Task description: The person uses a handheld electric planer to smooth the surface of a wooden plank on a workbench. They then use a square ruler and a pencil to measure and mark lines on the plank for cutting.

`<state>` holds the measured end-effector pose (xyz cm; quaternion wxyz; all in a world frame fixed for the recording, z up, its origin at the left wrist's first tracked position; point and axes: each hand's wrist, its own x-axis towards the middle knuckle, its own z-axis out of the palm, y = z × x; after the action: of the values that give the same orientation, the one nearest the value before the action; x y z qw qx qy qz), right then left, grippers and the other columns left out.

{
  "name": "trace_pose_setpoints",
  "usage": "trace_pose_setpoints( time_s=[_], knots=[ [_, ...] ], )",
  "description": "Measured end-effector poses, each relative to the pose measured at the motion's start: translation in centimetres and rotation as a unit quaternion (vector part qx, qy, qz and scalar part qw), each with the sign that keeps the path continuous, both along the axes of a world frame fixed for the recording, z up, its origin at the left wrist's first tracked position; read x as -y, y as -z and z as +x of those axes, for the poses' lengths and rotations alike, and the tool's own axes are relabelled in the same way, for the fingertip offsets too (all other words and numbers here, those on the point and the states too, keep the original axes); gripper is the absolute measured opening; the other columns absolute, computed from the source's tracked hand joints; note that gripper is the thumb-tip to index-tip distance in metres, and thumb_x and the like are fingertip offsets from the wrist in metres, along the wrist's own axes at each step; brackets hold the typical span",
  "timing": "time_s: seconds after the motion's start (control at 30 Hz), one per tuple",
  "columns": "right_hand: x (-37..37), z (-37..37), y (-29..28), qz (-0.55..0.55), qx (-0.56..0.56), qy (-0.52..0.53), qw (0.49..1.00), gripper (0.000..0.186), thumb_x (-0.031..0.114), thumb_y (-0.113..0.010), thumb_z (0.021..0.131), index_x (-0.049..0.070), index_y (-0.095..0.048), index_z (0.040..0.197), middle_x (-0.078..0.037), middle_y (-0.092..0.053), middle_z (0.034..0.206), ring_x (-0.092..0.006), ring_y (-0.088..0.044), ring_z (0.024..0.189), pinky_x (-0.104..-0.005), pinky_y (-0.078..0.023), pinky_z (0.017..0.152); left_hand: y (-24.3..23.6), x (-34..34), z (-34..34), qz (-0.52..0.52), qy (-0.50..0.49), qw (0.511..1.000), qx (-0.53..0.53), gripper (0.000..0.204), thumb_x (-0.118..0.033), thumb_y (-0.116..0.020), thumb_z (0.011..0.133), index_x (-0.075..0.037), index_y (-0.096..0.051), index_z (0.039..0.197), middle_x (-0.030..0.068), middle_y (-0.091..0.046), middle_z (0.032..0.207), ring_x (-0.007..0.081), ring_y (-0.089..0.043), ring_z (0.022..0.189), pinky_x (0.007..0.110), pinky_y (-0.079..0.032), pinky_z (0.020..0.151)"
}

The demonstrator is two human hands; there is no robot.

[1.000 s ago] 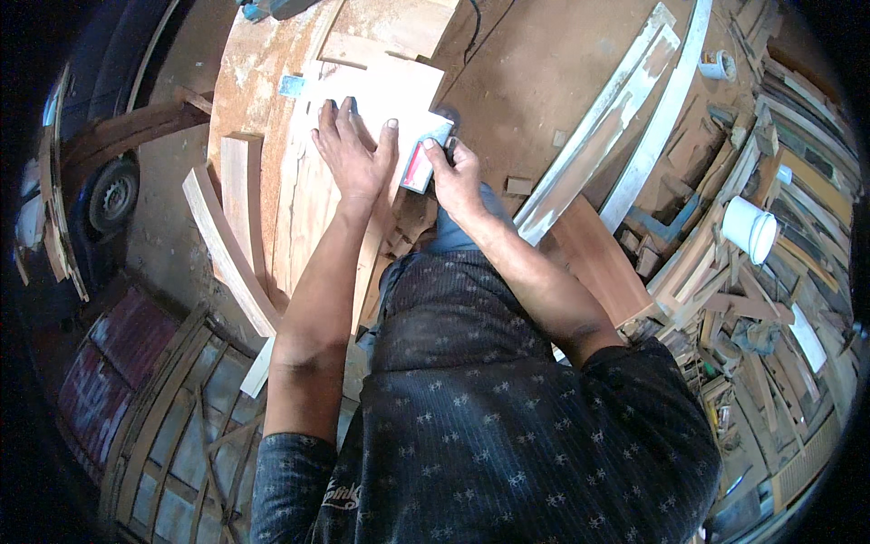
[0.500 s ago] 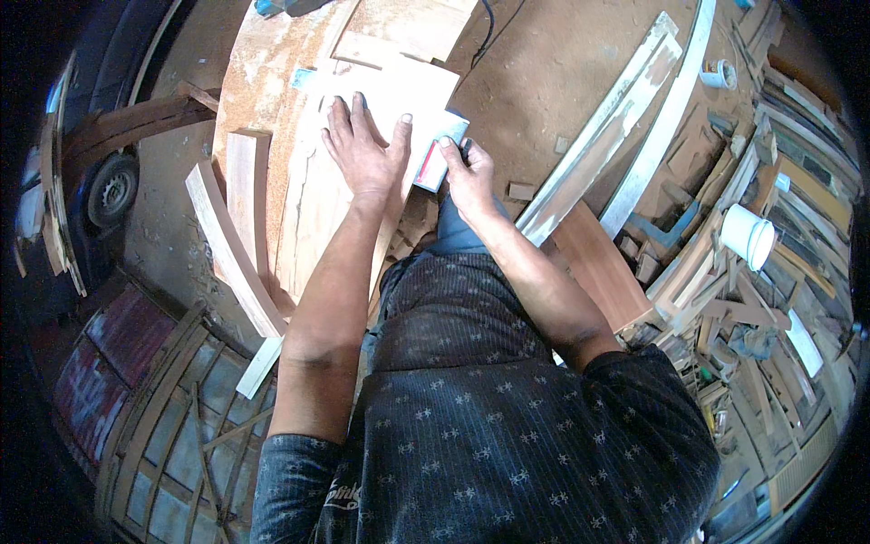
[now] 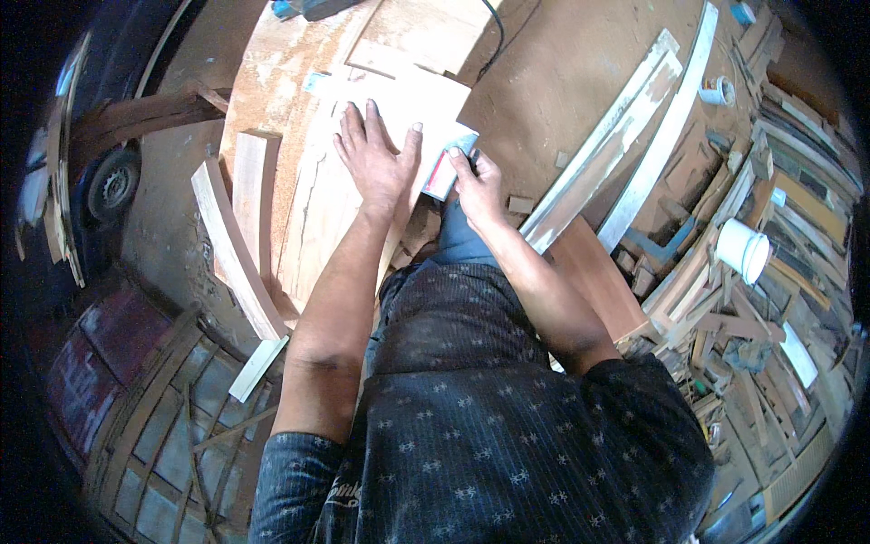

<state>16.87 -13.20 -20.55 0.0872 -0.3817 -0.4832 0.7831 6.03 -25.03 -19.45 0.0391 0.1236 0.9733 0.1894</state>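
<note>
My left hand (image 3: pixel 378 167) lies flat, fingers and thumb spread, on a pale, brightly lit board (image 3: pixel 326 199) whose surface is nearly washed out by glare. Just right of it, at the board's edge, my right hand (image 3: pixel 480 189) pinches a flat blue-and-white packet (image 3: pixel 439 179) with a red stripe. The thumb rests on the packet's face; the other fingers are mostly hidden behind it. Whether the packet touches the board, I cannot tell.
Curved timber pieces (image 3: pixel 237 249) lean at the board's left. A blue-and-dark tool (image 3: pixel 317 7) sits at the far end, with a black cable (image 3: pixel 497 41) nearby. Long planks (image 3: pixel 603 145), a white bucket (image 3: pixel 743 251) and piled scrap wood fill the right. A vehicle wheel (image 3: pixel 114 184) shows at left.
The whole view has shifted slightly. My left hand stays flat on the board, and my right hand keeps its hold on the packet, with little visible movement of either.
</note>
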Motion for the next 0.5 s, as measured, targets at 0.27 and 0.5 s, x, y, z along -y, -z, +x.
trace_pose_setpoints(
  time_s=[0.27, 0.5],
  knots=[
    [-1.1, 0.4, 1.1, -0.030, 0.037, -0.025, 0.999, 0.015, 0.020, -0.068, 0.104, 0.006, -0.070, 0.107, 0.005, -0.062, 0.086, -0.0012, -0.044, 0.062, -0.0197, -0.032, 0.052, -0.3, 0.1, -0.6, 0.004, 0.005, 1.000, -0.011, 0.093, -0.061, -0.064, 0.090, 0.001, -0.040, 0.155, 0.0306, -0.029, 0.164, 0.0468, -0.021, 0.154, 0.066, -0.011, 0.123],
    [-7.3, -2.4, -6.7, 0.180, 0.048, 0.026, 0.982, 0.034, 0.033, -0.054, 0.109, 0.002, -0.069, 0.112, -0.004, -0.064, 0.094, -0.0114, -0.057, 0.080, -0.0327, -0.047, 0.070, -2.0, 0.7, -2.6, -0.032, -0.024, 0.996, 0.082, 0.103, -0.065, -0.061, 0.088, 0.001, -0.028, 0.161, 0.0197, -0.023, 0.170, 0.0378, -0.014, 0.159, 0.063, -0.004, 0.126]
  ],
)
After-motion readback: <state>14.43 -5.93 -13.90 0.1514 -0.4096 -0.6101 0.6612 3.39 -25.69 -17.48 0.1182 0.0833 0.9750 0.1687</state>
